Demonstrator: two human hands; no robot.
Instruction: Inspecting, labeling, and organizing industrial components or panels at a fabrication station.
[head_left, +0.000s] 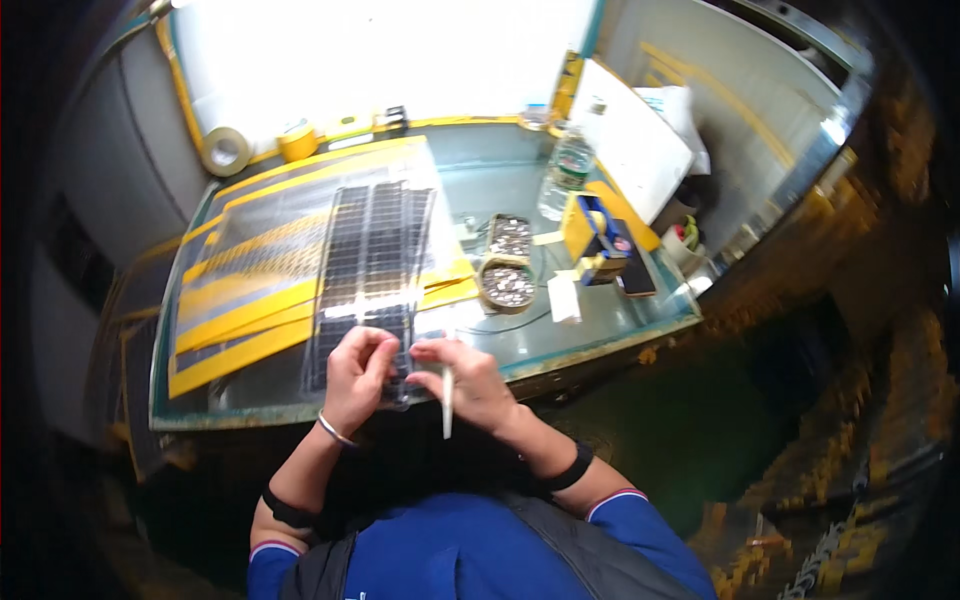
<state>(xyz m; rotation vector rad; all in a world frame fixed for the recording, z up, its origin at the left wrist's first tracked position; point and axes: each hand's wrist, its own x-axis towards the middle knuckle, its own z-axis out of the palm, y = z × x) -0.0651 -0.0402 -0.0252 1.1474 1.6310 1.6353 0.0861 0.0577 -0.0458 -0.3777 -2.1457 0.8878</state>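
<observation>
Lengthwise, the gridded black sheet [372, 250] runs forward across the desk [480, 180], the left hand [358, 378] nearer, fingers pinched together over its near end, the right hand [472, 382] beside it, fingers holding a white stick [447, 402].

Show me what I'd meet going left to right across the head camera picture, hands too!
Roll of tape → yellow roll → left hand → right hand → clear bottle → white bag.
</observation>
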